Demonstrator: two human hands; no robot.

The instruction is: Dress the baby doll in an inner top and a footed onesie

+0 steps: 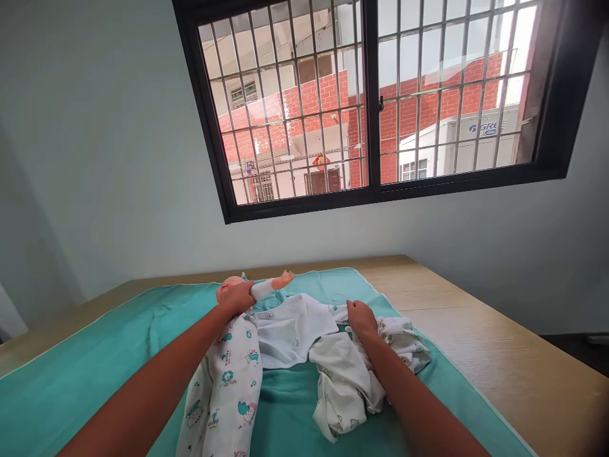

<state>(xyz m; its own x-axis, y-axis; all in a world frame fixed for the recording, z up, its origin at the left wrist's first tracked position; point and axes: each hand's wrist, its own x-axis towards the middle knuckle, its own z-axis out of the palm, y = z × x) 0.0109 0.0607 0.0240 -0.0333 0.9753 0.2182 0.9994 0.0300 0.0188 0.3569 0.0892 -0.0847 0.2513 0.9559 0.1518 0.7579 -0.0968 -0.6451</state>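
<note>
Two grips clenched: left grip [238,297] around the shoulder end of a pink plastic doll's [227,284] arm, right grip [362,317] on the printed end, apparently a sleeve, of a white cloth top [292,330]. Holds top spread beside doll, on teal sheet [118,355] over pale wood-grain counter [476,317]. Looks midway: printed clothing [233,374] on doll's lower body, outstretched arm seemingly outside top, yet to be settled. Crumpled cream clothing [343,368] near right forearm, unfolded. Reads "GREE" on white box [469,147] outdoors; top's small label illegible.
</note>
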